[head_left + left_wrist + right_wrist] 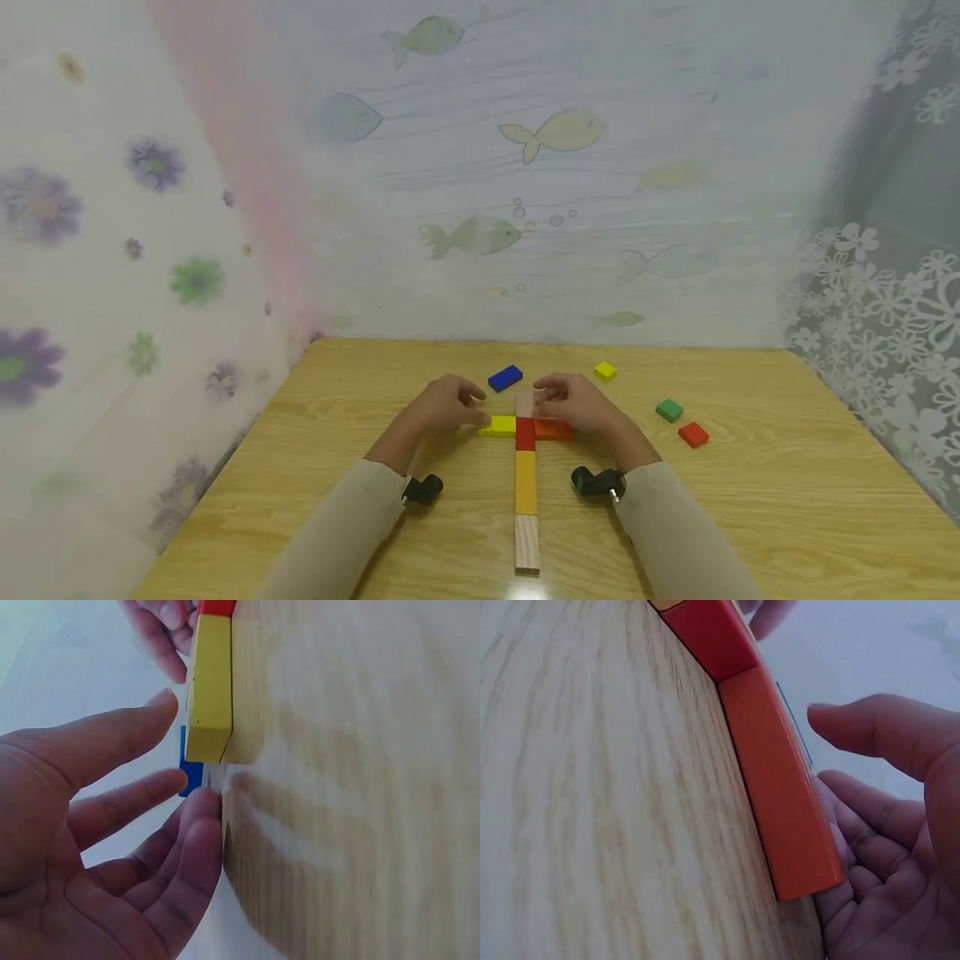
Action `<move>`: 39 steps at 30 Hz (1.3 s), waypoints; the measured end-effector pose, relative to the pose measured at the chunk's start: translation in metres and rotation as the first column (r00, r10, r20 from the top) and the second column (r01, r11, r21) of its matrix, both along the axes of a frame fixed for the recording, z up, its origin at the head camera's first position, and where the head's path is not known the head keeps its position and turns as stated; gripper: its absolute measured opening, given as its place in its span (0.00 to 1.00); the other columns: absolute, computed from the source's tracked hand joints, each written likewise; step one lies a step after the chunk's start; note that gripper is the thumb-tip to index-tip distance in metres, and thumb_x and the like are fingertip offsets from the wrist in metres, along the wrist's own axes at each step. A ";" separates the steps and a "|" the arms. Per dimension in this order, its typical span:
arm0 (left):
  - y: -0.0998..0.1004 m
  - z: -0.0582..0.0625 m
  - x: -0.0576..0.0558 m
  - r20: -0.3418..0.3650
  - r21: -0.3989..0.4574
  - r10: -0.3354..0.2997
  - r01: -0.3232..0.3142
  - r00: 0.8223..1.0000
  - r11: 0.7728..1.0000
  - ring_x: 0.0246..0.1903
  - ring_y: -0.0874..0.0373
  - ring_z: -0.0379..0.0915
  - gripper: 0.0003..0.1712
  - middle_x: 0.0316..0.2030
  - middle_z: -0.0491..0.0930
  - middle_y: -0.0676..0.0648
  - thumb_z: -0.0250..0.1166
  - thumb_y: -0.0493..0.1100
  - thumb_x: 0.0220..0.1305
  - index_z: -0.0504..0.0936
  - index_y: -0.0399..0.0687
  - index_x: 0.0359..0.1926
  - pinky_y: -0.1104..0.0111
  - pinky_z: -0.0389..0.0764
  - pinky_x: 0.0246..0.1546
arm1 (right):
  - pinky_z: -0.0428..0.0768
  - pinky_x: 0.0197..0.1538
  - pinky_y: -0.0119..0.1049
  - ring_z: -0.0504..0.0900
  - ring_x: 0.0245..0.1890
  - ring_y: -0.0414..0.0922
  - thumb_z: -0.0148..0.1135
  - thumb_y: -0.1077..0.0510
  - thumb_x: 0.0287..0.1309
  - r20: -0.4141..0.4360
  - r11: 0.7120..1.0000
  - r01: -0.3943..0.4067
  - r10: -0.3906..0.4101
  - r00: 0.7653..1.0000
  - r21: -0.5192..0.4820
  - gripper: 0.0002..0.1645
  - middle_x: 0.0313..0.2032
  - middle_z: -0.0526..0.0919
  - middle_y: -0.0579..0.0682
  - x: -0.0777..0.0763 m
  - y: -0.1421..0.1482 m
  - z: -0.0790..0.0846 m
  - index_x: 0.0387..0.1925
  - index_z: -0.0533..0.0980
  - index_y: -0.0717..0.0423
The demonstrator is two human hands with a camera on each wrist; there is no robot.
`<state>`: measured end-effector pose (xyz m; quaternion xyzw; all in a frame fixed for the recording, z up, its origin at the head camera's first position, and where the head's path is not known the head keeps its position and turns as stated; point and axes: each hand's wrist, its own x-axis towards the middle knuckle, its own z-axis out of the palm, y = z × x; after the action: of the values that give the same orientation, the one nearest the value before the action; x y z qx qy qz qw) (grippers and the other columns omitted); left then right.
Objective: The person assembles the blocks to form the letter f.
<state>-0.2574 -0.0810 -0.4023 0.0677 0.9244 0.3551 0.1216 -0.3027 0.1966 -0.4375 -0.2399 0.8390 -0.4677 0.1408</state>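
Observation:
Flat wooden blocks lie in a cross on the table: a red block in the middle, a yellow block to its left, an orange block to its right. A pale wood block lies beyond the red one; an amber block and a striped wood block run toward me. My left hand hovers by the yellow block's outer end, thumb and fingers spread apart in the left wrist view. My right hand is beside the orange block, partly hidden behind it in the right wrist view, with nothing visibly gripped.
A blue block lies behind the cross, between the hands. Farther right are small yellow, green and red blocks. Curtains printed with fish and flowers surround the wooden table.

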 end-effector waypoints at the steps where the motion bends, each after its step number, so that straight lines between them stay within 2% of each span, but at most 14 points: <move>1: 0.001 0.001 0.002 -0.001 0.010 -0.013 0.013 1.000 1.000 0.35 0.55 0.79 0.28 0.41 0.83 0.48 0.78 0.49 0.60 0.85 0.46 0.59 0.63 0.84 0.38 | 0.82 0.58 0.46 0.83 0.49 0.45 0.68 0.54 0.66 -0.005 1.000 0.004 -0.004 1.000 0.003 0.30 0.48 0.85 0.50 0.000 0.000 0.000 0.66 0.75 0.59; 6: 0.002 0.001 0.007 -0.013 0.029 -0.025 0.025 1.000 0.999 0.28 0.56 0.78 0.25 0.34 0.82 0.49 0.78 0.45 0.60 0.86 0.45 0.57 0.66 0.82 0.32 | 0.82 0.56 0.45 0.83 0.47 0.45 0.67 0.54 0.67 -0.017 1.000 0.025 -0.025 1.000 0.013 0.27 0.48 0.85 0.51 -0.004 -0.002 0.000 0.65 0.76 0.59; 12: 0.000 -0.004 0.010 -0.013 0.038 -0.022 0.023 1.000 0.999 0.30 0.55 0.78 0.17 0.35 0.84 0.49 0.77 0.43 0.61 0.89 0.47 0.51 0.67 0.82 0.32 | 0.83 0.51 0.41 0.83 0.46 0.45 0.65 0.52 0.69 0.021 0.999 0.039 -0.040 0.999 0.030 0.27 0.51 0.85 0.54 -0.007 -0.004 -0.002 0.65 0.76 0.57; 17: 0.000 -0.005 0.010 -0.016 0.051 -0.020 0.021 1.000 0.998 0.31 0.56 0.78 0.12 0.36 0.85 0.50 0.76 0.42 0.62 0.91 0.48 0.46 0.67 0.83 0.33 | 0.84 0.47 0.41 0.84 0.42 0.46 0.66 0.49 0.68 0.060 0.996 0.079 -0.082 0.995 0.043 0.27 0.51 0.84 0.55 -0.007 -0.010 0.004 0.65 0.77 0.52; 23: -0.002 -0.011 0.005 -0.011 0.060 -0.028 0.029 1.000 0.998 0.30 0.56 0.79 0.12 0.35 0.85 0.51 0.77 0.43 0.61 0.91 0.49 0.46 0.66 0.83 0.33 | 0.85 0.49 0.46 0.84 0.44 0.48 0.68 0.46 0.66 -0.029 0.978 0.149 -0.146 0.989 0.146 0.23 0.51 0.85 0.54 -0.020 -0.021 0.016 0.60 0.81 0.48; 25: -0.002 -0.012 0.003 -0.008 0.064 -0.031 0.032 0.999 0.997 0.30 0.56 0.79 0.12 0.34 0.86 0.51 0.77 0.43 0.61 0.91 0.50 0.46 0.66 0.83 0.33 | 0.84 0.52 0.48 0.84 0.46 0.50 0.69 0.47 0.66 -0.064 0.974 0.148 -0.139 0.988 0.172 0.22 0.51 0.85 0.54 -0.026 -0.024 0.020 0.59 0.82 0.48; 31: -0.003 -0.013 0.001 -0.009 0.066 -0.041 0.041 0.999 0.997 0.31 0.56 0.79 0.12 0.35 0.86 0.51 0.77 0.44 0.61 0.91 0.49 0.46 0.66 0.83 0.33 | 0.84 0.55 0.50 0.83 0.51 0.54 0.65 0.56 0.69 -0.158 0.962 0.089 -0.049 0.986 0.259 0.21 0.53 0.85 0.57 -0.043 -0.034 0.029 0.62 0.81 0.49; 36: -0.003 -0.014 0.001 -0.017 0.074 -0.043 0.045 0.999 0.996 0.32 0.57 0.80 0.12 0.36 0.87 0.51 0.77 0.43 0.61 0.92 0.48 0.46 0.66 0.84 0.34 | 0.83 0.58 0.49 0.83 0.54 0.54 0.62 0.59 0.71 -0.176 0.929 0.035 0.033 0.984 0.370 0.25 0.57 0.83 0.57 -0.052 -0.041 0.031 0.67 0.78 0.49; 39: -0.003 -0.015 0.002 -0.019 0.077 -0.041 0.042 0.999 0.996 0.32 0.57 0.80 0.12 0.36 0.87 0.51 0.77 0.43 0.61 0.92 0.49 0.45 0.66 0.84 0.35 | 0.82 0.60 0.51 0.82 0.56 0.55 0.61 0.59 0.72 -0.166 0.917 0.016 0.055 0.985 0.399 0.26 0.60 0.81 0.58 -0.054 -0.044 0.031 0.70 0.76 0.48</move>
<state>-0.2558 -0.0840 -0.4173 0.0947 0.9093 0.3876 0.1179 -0.3565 0.1529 -0.4068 -0.2544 0.9232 -0.2627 0.1177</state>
